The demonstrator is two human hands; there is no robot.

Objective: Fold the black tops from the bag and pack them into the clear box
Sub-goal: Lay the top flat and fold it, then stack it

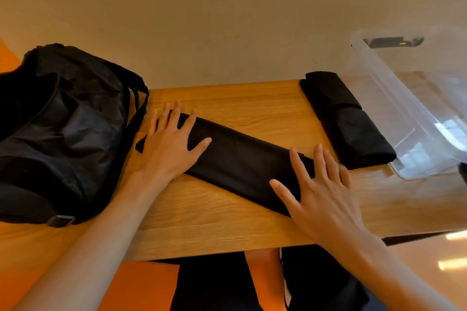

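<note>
A black top, folded into a long narrow strip, lies slantwise across the middle of the wooden table. My left hand rests flat on its left end with fingers spread. My right hand presses flat on its right end, fingers apart too. Neither hand grips the cloth. Two folded black tops lie side by side to the right, just outside the clear box. The black bag sits at the table's left end.
The clear box stands at the right end of the table, against the beige wall. The bag's strap hangs close to my left hand. The table's near edge runs just below my forearms, with my lap beneath it.
</note>
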